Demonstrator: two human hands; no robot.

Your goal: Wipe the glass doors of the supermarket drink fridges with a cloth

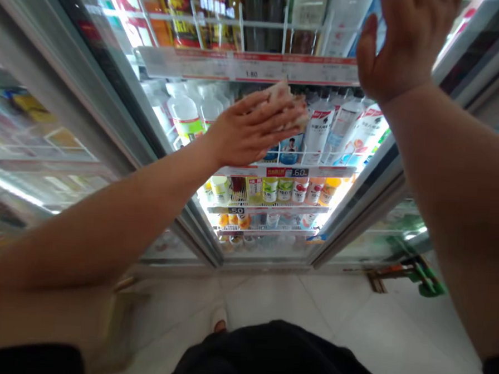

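My left hand (252, 126) reaches across the middle of the view, its fingers laid over a crumpled whitish cloth (285, 108). The cloth lies under and beyond the fingertips, in front of the glass door (266, 255) of a drinks cooler; whether it touches the glass is hard to tell. My right hand (401, 55) is raised at the upper right, thumb apart from the fingers, with nothing visible in it. The top edge of the view cuts off its fingertips. Behind the glass, bottles (319, 126) stand on the shelves.
Metal frames run down both sides of the door, the left frame (123, 108) and the right frame (366, 201). Price strips (189, 64) edge the shelves. A blurred green and brown object (420, 277) is at the lower right. Pale tiles (269, 297) cover the floor.
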